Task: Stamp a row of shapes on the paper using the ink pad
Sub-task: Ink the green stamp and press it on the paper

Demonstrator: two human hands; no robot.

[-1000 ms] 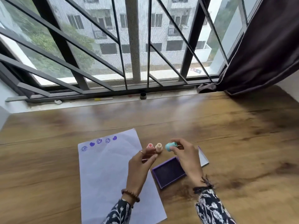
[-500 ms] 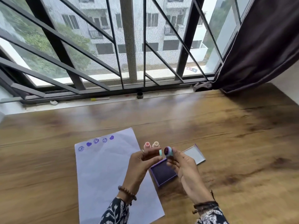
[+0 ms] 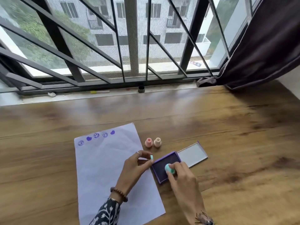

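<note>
— Change since half a second ago?
— The right hand [image 3: 181, 174] now presses the teal stamp [image 3: 169, 169] onto the ink pad [image 3: 164, 163]; earlier both were raised.
— Left hand [image 3: 138, 164]?
— Lower, holding the teal cap [image 3: 151, 157].

Glossy wood-grain table [image 3: 227, 143], matt paper [image 3: 105, 168], seemingly plastic stamp [image 3: 169, 168].

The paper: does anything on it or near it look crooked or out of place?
The paper lies askew on the table, so its stamped row slants upward to the right. No spilled ink shows around the ink pad.
</note>
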